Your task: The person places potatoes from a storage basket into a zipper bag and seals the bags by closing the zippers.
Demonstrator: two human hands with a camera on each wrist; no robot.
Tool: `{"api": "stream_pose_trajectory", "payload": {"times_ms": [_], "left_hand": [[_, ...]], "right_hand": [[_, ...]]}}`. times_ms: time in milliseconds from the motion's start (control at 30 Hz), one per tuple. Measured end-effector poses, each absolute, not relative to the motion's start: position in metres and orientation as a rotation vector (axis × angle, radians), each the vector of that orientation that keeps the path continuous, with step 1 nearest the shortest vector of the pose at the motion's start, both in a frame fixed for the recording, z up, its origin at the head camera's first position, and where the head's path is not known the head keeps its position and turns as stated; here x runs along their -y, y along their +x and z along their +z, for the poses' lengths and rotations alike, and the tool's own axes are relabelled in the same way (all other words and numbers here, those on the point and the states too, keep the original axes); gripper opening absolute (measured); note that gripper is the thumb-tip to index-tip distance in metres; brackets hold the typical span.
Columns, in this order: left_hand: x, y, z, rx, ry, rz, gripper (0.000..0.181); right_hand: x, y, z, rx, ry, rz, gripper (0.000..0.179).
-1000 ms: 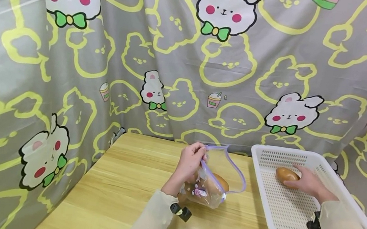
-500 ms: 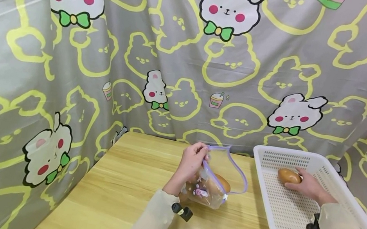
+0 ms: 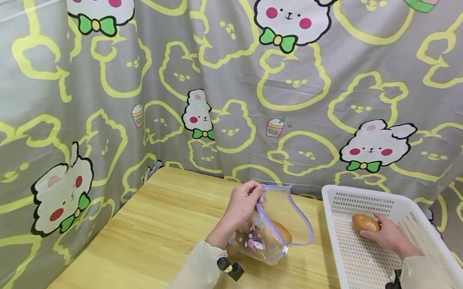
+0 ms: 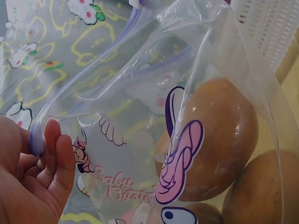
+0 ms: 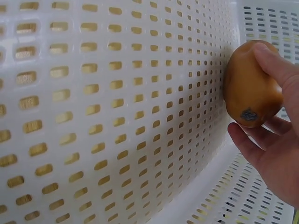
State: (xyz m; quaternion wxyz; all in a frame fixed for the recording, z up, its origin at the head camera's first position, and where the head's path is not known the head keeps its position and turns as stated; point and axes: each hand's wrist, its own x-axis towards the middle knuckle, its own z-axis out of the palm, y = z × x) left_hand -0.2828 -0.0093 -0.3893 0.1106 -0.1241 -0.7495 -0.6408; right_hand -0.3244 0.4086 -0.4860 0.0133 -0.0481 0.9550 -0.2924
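My left hand (image 3: 241, 207) pinches the purple-edged rim of a clear zip bag (image 3: 261, 253), holding its mouth open above the table. Inside the bag lie several smooth brown potato-like ovals (image 4: 224, 135), partly covered by the printed pictures in the left wrist view. At the right, my right hand (image 3: 389, 236) reaches into a white plastic basket (image 3: 336, 264). It grips another potato-like brown oval (image 5: 252, 88), thumb on top and fingers underneath. That oval bears a small grey mark at one end and is close to the perforated basket floor.
The light wooden table (image 3: 146, 231) carries both bag and basket. A grey curtain (image 3: 211, 161) with rabbit prints hangs behind the table and along its left side. The basket's raised wall stands between the bag and the held oval.
The whole scene shifts slightly in the head view. Both hands keep their holds, on the bag rim and on the oval in the basket, with hardly any movement.
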Motion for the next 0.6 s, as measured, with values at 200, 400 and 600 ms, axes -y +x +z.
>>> {"api": "stream_pose_trajectory", "payload": {"times_ms": [200, 400, 600], "left_hand": [[0.01, -0.283, -0.39, 2.201, -0.376, -1.883, 0.018], [0.008, -0.278, -0.385, 2.207, -0.378, -1.882, 0.018], [0.006, -0.278, -0.386, 2.205, -0.367, -1.897, 0.018]], "right_hand": [[-0.408, -0.325, -0.486, -2.961, -0.182, -0.905, 0.092], [-0.405, -0.323, -0.481, -2.941, -0.231, -0.865, 0.085], [-0.399, -0.32, -0.472, -2.949, -0.282, -0.855, 0.08]]}}
